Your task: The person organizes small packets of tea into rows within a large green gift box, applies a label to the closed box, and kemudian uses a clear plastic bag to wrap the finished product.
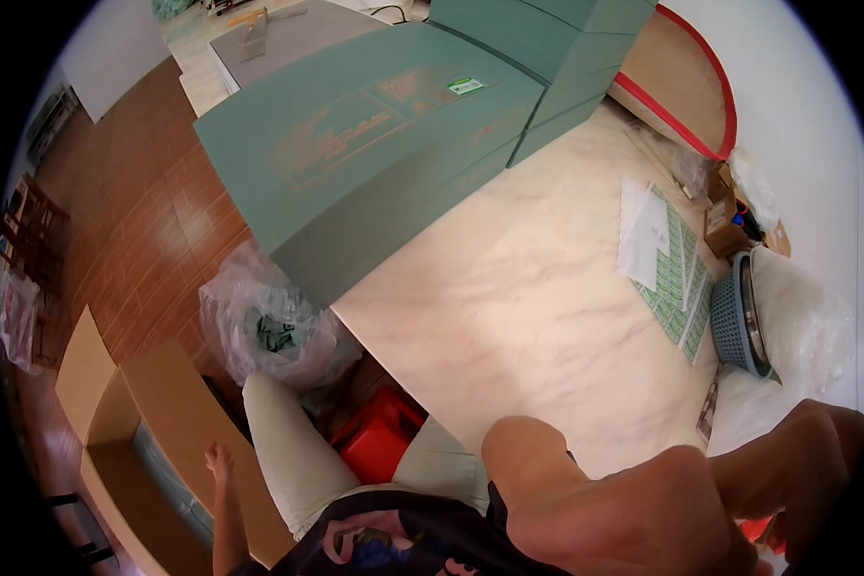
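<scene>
My left hand (220,463) is low on the left, fingers apart, in front of the flap of an open brown cardboard box (168,396). I cannot tell whether it touches the flap. A flat grey-blue item (171,480) shows inside that box. At the lower right my bent right arm looms close, and my right hand (804,470) is curled. A bit of something red (756,530) shows by its fingers; the rest is hidden. Farther off, a large green carton (384,144) lies on the pale marble-look table (509,288), with a flap hanging over the left edge.
A clear plastic bag (223,312) with dark green scraps stands on the tiled floor. Beneath the table edge is a red plastic object (379,437). Green-and-white label sheets (677,278), a blue basket (734,317) and bundled clear plastic (802,307) line the right side.
</scene>
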Available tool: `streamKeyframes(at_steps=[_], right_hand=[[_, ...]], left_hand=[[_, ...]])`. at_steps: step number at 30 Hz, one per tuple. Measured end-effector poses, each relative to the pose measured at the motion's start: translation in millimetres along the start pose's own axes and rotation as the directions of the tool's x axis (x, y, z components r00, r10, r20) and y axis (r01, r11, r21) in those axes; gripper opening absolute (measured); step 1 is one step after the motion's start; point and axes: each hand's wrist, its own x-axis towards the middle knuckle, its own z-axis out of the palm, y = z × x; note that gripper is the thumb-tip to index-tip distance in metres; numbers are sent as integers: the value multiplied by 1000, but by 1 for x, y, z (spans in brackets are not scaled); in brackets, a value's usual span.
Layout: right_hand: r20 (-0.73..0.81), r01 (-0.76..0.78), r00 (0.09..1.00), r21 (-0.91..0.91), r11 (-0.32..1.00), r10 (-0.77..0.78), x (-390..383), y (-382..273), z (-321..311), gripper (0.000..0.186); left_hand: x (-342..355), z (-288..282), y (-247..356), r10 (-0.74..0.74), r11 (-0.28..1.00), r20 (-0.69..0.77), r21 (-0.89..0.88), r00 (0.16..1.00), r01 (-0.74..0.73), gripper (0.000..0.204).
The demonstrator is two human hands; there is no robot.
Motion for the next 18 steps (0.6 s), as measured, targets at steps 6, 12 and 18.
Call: streamKeyframes(at_steps=[6, 12, 18], right_hand=[[-305, -52, 948, 140, 989, 93, 7, 22, -33, 22], [-538, -344, 739, 214, 914, 404, 0, 85, -89, 22], [-547, -511, 597, 304, 804, 587, -14, 134, -86, 20]], left_hand=[[-22, 25, 26, 86, 933, -50, 354, 995, -63, 49], [-66, 60, 67, 197, 827, -49, 545, 979, -139, 49], [-94, 19, 48, 299, 825, -202, 547, 933, -146, 42]])
